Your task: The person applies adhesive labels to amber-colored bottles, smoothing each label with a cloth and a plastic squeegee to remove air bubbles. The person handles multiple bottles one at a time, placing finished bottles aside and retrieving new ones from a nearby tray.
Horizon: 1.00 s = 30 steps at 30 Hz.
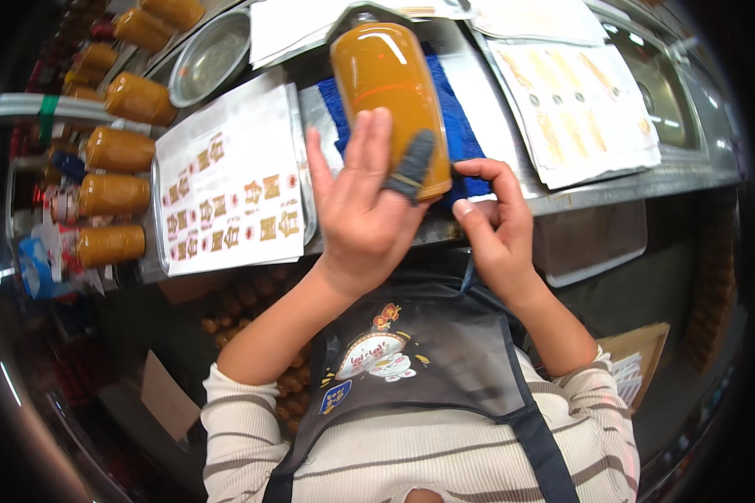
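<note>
A glossy amber-brown bottle lies on its side over a blue cloth, its neck pointing away from me. My left hand rests on the bottle near its base, fingers spread flat; its thumb is hidden. One of its fingers wears a dark finger cot held by a rubber band. Beside the base, over the cloth's near edge, is my right hand. Its index finger and thumb are bent with a gap between their tips; whether the curled fingers hold anything is unclear.
To the left, printed sheets lie on a metal tray, with a metal bowl behind. Several brown bottles line the far left. More sheets are stacked on the right, before a sink. A plastic bin sits below the counter.
</note>
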Each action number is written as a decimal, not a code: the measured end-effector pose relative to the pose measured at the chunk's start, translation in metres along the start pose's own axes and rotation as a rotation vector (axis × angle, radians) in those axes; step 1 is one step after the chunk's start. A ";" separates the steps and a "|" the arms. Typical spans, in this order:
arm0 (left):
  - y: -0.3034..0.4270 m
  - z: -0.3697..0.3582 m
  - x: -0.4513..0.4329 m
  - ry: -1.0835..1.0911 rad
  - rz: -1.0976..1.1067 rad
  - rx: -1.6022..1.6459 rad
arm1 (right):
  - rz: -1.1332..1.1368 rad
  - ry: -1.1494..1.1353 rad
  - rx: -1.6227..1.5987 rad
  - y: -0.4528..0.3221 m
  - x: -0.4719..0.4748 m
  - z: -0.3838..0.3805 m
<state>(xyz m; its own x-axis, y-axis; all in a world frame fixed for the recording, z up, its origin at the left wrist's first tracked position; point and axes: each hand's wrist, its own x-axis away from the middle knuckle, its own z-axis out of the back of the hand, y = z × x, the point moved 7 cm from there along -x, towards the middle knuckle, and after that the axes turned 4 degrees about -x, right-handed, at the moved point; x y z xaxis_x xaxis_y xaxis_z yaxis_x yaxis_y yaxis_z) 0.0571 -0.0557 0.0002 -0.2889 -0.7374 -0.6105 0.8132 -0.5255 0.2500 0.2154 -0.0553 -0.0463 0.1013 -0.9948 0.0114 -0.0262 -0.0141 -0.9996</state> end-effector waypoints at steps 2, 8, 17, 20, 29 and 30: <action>-0.007 -0.003 0.006 0.056 0.070 0.104 | 0.064 0.022 0.062 -0.004 0.002 -0.003; -0.017 -0.002 0.035 0.035 0.208 0.228 | 0.322 0.055 0.413 -0.029 0.000 -0.012; -0.011 -0.003 0.057 -0.014 0.143 0.122 | 0.344 0.120 0.482 -0.032 -0.015 -0.018; -0.011 -0.003 0.054 -0.019 0.128 0.129 | 0.364 0.106 0.469 -0.031 -0.015 -0.017; -0.007 0.001 0.039 -0.095 0.079 0.095 | 0.392 0.086 0.376 -0.026 -0.015 -0.015; -0.006 0.002 0.037 -0.098 0.070 0.086 | 0.391 0.083 0.367 -0.025 -0.015 -0.015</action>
<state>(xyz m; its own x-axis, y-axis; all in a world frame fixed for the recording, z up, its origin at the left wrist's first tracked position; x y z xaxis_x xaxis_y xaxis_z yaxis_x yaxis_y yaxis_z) 0.0407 -0.0806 -0.0227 -0.2838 -0.8093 -0.5143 0.7881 -0.5024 0.3556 0.1994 -0.0418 -0.0206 0.0745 -0.9236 -0.3760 0.3040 0.3802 -0.8735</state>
